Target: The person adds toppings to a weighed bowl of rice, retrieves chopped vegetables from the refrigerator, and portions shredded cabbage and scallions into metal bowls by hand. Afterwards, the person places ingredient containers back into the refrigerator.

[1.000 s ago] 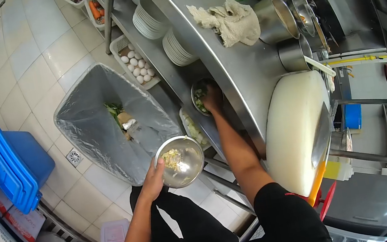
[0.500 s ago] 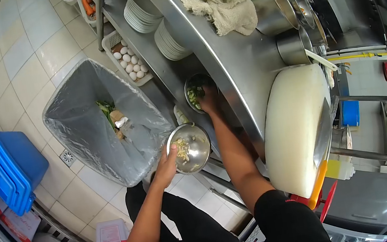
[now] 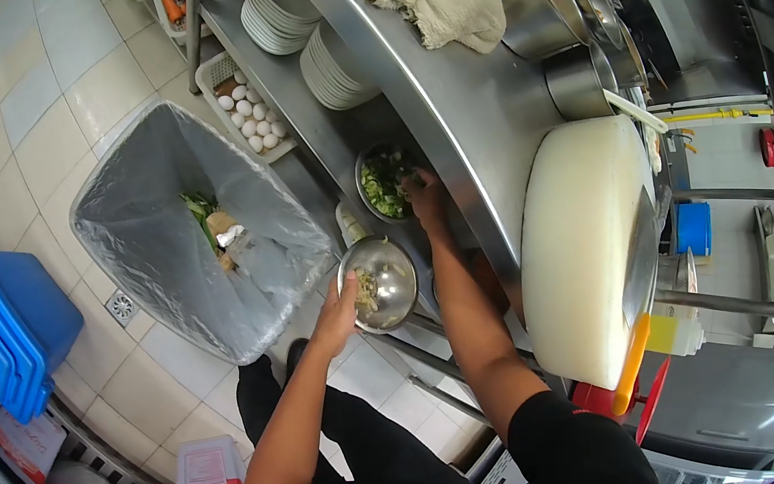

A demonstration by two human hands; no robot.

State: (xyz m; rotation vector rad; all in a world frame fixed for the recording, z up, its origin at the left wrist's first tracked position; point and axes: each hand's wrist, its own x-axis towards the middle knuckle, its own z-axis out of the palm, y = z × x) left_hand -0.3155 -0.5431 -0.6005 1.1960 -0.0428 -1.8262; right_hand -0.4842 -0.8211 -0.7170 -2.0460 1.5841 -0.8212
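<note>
My left hand (image 3: 338,319) grips the rim of a shiny metal bowl (image 3: 391,282), thumb inside. The bowl is tilted and holds a small amount of pale chopped bits (image 3: 366,291). On the lower shelf stands a second metal bowl (image 3: 362,193), filled with chopped green vegetables (image 3: 385,181). My right hand (image 3: 425,197) reaches under the steel counter and closes on this second bowl's right rim, fingertips over the greens. Part of that bowl lies in the counter's shadow. Just below it, a pale, long item (image 3: 350,223) lies by the shelf edge, its kind unclear.
A lined bin (image 3: 122,198) with scraps stands left of my hands. Stacked plates (image 3: 334,68) and a basket of eggs (image 3: 255,121) are beyond. On the steel counter (image 3: 459,119) are a cloth (image 3: 441,5), pots (image 3: 574,80) and a thick white block (image 3: 576,252) beside an orange-handled knife (image 3: 634,365).
My right hand has drawn back from inside the greens bowl to its rim. That bowl sits slightly farther left, with more greens showing. My left hand still holds the other bowl.
</note>
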